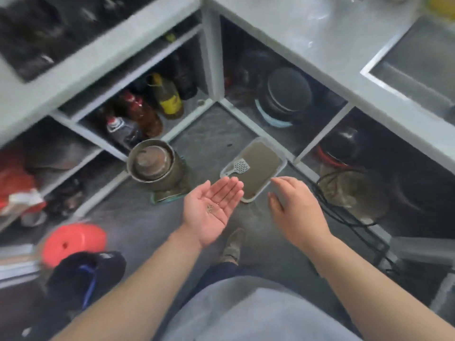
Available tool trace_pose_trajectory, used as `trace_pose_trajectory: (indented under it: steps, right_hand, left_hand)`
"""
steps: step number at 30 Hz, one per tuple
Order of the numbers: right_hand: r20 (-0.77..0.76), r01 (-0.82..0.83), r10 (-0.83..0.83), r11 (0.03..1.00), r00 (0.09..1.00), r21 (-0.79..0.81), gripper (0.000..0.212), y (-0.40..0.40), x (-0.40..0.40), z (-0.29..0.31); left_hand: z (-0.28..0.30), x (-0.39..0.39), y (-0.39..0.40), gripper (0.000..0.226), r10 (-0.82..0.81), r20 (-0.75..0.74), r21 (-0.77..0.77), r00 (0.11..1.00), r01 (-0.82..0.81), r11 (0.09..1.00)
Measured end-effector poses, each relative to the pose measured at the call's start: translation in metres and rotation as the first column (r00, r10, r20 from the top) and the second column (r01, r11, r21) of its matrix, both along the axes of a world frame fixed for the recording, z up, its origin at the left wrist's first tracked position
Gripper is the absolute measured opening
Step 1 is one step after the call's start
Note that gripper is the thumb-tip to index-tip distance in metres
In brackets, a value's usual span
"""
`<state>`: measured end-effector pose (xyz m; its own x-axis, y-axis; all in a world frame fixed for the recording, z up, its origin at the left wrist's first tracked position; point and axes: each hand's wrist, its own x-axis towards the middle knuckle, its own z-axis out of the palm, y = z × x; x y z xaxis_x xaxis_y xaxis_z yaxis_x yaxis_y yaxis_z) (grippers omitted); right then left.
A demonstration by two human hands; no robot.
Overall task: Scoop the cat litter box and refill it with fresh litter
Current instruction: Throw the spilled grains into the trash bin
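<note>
A red lid and black bag are sitting on the floor at left, w/ bottles on a low shelf and a metal pot beside them. Left hand is lying palm-up, fingers straight, a few litter grains on it. Litter box is resting on the floor between pot and cables, long axis running near-left to far-right; scoop is lying across its near-left rim, handle pointing left. Right hand is hovering palm-down, fingers relaxed, holding nothing.

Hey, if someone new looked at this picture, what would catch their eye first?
Two bare hands at the centre: the left hand palm up with a few grains on it, the right hand palm down. Just beyond them on the floor, the litter box with a slotted scoop lying on it.
</note>
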<state>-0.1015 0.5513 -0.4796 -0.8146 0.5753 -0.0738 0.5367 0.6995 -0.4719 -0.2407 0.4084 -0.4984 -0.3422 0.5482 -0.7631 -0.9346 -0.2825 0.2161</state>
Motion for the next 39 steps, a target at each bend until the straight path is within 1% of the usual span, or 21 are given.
trace_pose_trajectory:
  steps: [4,7,10,15,19,24,28,31,35,39]
  right_hand:
    - [-0.075,-0.142,0.146,0.988,0.986,0.052,0.03,-0.03,-0.005,0.025]
    - [-0.088,-0.256,0.264,0.963,0.961,0.086,0.021,-0.061,-0.001,0.036]
    - [-0.077,-0.348,0.353,0.935,0.932,0.07,0.021,-0.088,-0.001,0.034]
    - [-0.069,-0.475,0.475,0.88,0.877,0.019,0.026,-0.155,-0.013,0.037]
    - [-0.047,-0.588,0.589,0.808,0.807,0.02,0.022,-0.219,-0.036,0.042]
    - [-0.024,-0.66,0.66,0.751,0.751,0.01,0.019,-0.313,-0.075,0.037]
    - [0.0,-0.713,0.714,0.7,0.7,-0.031,0.031,-0.402,-0.103,0.023]
    - [0.02,-0.744,0.746,0.666,0.666,-0.055,0.034,-0.46,-0.119,0.02]
    - [0.058,-0.769,0.773,0.634,0.632,-0.079,0.035,-0.511,-0.137,0.019]
    - [0.102,-0.783,0.79,0.613,0.604,-0.106,0.038,-0.54,-0.155,0.012]
  left_hand:
    - [0.028,0.021,-0.051,0.045,0.162,-0.019,0.018,0.987,-0.162,0.987]
    - [0.046,0.044,-0.099,0.045,0.276,-0.045,0.013,0.96,-0.276,0.961]
    - [0.055,0.063,-0.146,0.041,0.399,-0.062,0.008,0.915,-0.399,0.917]
    - [0.063,0.087,-0.233,0.041,0.604,-0.079,0.022,0.793,-0.605,0.796]
    - [0.061,0.097,-0.307,0.04,0.741,-0.08,0.03,0.667,-0.742,0.67]
    - [0.047,0.094,-0.401,0.039,0.827,-0.073,0.017,0.557,-0.828,0.56]
    - [0.031,0.085,-0.485,0.039,0.871,-0.066,-0.008,0.486,-0.873,0.487]
    - [0.023,0.081,-0.54,0.039,0.89,-0.063,-0.026,0.452,-0.892,0.451]
    - [0.016,0.074,-0.594,0.04,0.908,-0.057,-0.049,0.415,-0.909,0.413]
    - [0.002,0.067,-0.624,0.042,0.927,-0.04,-0.084,0.373,-0.926,0.369]
